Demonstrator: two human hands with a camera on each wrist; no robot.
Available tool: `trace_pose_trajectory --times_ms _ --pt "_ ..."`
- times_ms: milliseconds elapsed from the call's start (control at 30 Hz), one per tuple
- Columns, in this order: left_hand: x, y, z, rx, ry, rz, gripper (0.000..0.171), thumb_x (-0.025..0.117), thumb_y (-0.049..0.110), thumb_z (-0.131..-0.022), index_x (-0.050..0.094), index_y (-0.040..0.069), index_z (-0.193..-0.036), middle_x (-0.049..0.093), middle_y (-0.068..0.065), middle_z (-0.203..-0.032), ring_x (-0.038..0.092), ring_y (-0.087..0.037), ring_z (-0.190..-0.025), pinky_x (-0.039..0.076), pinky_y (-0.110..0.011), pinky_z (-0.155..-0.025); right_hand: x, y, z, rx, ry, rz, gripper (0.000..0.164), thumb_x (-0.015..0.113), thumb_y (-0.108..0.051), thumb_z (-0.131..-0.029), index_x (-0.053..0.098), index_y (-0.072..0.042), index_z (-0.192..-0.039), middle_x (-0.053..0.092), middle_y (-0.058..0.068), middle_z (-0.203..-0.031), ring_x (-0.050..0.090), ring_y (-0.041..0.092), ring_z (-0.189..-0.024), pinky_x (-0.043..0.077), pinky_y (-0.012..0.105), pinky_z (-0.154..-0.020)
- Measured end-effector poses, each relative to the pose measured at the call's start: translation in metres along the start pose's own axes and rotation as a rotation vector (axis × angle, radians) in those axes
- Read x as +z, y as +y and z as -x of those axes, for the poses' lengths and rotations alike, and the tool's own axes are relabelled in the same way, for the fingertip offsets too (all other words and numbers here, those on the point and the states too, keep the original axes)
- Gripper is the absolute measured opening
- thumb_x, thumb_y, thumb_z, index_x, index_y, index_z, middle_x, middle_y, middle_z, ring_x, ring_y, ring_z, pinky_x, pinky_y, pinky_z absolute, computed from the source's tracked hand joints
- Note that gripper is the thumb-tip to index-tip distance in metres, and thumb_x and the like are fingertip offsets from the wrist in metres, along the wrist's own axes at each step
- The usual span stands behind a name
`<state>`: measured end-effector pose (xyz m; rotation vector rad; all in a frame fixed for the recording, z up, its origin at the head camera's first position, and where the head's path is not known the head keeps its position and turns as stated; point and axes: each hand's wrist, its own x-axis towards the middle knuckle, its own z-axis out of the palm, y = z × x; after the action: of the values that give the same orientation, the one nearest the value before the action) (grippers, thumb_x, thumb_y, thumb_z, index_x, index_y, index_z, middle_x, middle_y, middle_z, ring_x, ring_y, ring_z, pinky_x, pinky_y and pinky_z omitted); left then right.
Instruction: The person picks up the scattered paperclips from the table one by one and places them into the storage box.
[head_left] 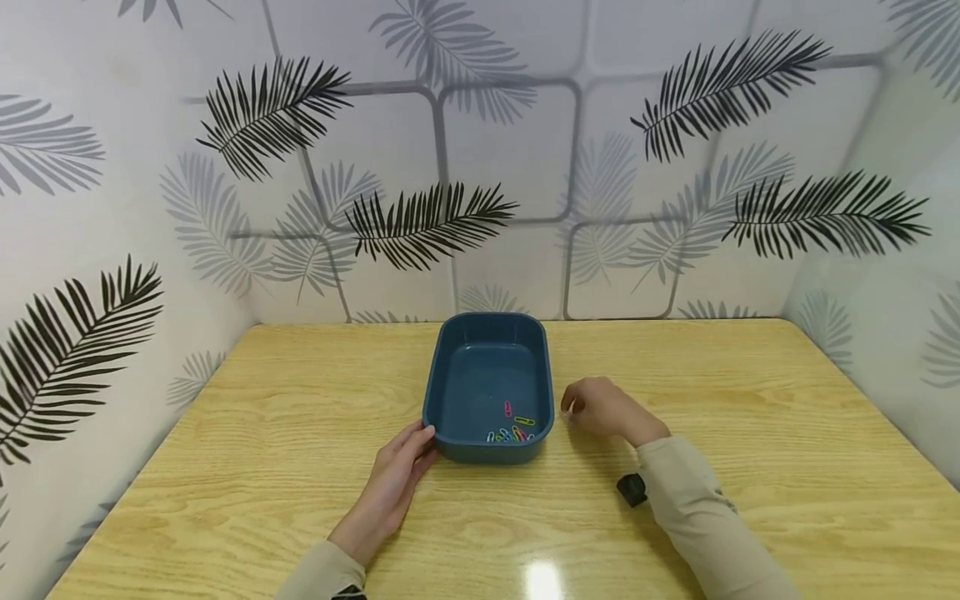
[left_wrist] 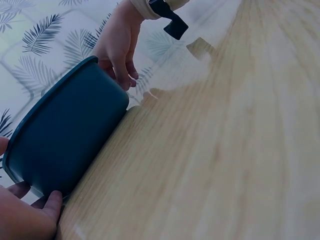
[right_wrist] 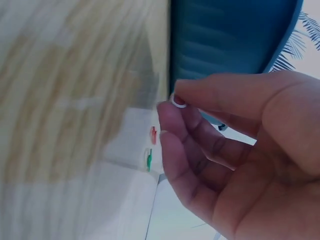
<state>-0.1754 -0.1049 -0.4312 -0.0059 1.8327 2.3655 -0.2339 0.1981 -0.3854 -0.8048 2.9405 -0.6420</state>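
Note:
A dark blue rectangular plastic bin (head_left: 490,452) stands on the table, with several coloured paper clips (head_left: 517,434) gathered at its near end. My left hand (head_left: 396,477) grips its near left corner, thumb at the rim and fingers against the outer wall. In the left wrist view those fingers (left_wrist: 52,204) reach low on the wall. Just right of the bin, my right hand (head_left: 602,408) pinches a small white paper clip (right_wrist: 178,102) between thumb and fingertips. Past those fingers, the right wrist view shows a red clip (right_wrist: 153,135) and a green clip (right_wrist: 149,160) on the table.
The wood-grain table (head_left: 300,392) meets a wall (head_left: 510,275) with a leaf pattern behind and at both sides. A black strap end (head_left: 632,490) hangs by the right sleeve.

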Motion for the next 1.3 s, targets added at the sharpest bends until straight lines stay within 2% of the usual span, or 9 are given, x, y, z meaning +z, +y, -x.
trace_pose_trajectory --times_ms 100,367,667,900,1167,1300 --pt "0.000 0.000 0.000 0.002 0.001 -0.002 0.053 0.053 0.019 -0.100 0.038 -0.008 -0.143 0.039 -0.024 -0.144 0.041 -0.029 -0.129 0.039 -0.036 -0.108 -0.004 -0.004 0.000 -0.008 0.021 -0.025 0.010 0.064 0.007 -0.082 0.069 0.001 -0.087 0.067 0.008 -0.082 0.063 0.023 -0.075 0.056 0.036 -0.067" --pt "-0.001 0.001 0.001 0.006 -0.007 0.003 0.053 0.051 0.017 -0.101 0.036 -0.009 -0.144 0.035 -0.025 -0.147 0.038 -0.032 -0.132 0.036 -0.038 -0.111 -0.009 -0.011 -0.003 0.061 0.066 -0.105 0.007 0.063 0.003 -0.083 0.066 0.001 -0.089 0.065 0.005 -0.080 0.061 0.019 -0.075 0.054 0.035 -0.068" --pt "-0.001 0.000 0.002 0.009 -0.006 0.001 0.054 0.051 0.019 -0.101 0.035 -0.009 -0.144 0.036 -0.025 -0.146 0.037 -0.032 -0.133 0.036 -0.038 -0.111 -0.011 -0.021 -0.004 0.094 0.137 -0.167 0.011 0.061 0.002 -0.089 0.066 0.005 -0.098 0.065 0.006 -0.082 0.062 0.019 -0.074 0.055 0.034 -0.066" --pt "-0.001 0.001 0.003 0.016 -0.014 -0.005 0.055 0.051 0.020 -0.101 0.035 -0.010 -0.144 0.036 -0.026 -0.146 0.038 -0.031 -0.132 0.035 -0.038 -0.111 -0.013 -0.029 -0.004 0.087 0.215 -0.213 0.011 0.062 0.000 -0.089 0.067 0.004 -0.099 0.067 0.007 -0.085 0.064 0.019 -0.075 0.056 0.035 -0.067" --pt "0.001 0.001 0.004 0.015 -0.014 -0.004 0.054 0.049 0.019 -0.102 0.033 -0.011 -0.144 0.034 -0.027 -0.146 0.037 -0.032 -0.132 0.034 -0.040 -0.112 -0.013 -0.039 -0.001 0.037 0.237 -0.229 0.007 0.064 0.001 -0.089 0.067 0.002 -0.096 0.067 0.005 -0.085 0.062 0.019 -0.077 0.055 0.036 -0.068" --pt "0.002 0.001 0.003 0.020 -0.019 -0.008 0.054 0.049 0.020 -0.103 0.033 -0.011 -0.144 0.035 -0.027 -0.146 0.038 -0.031 -0.132 0.034 -0.041 -0.112 -0.013 -0.044 0.000 0.047 0.243 -0.259 0.006 0.065 0.001 -0.089 0.066 0.000 -0.094 0.067 0.005 -0.084 0.062 0.018 -0.077 0.056 0.034 -0.067"
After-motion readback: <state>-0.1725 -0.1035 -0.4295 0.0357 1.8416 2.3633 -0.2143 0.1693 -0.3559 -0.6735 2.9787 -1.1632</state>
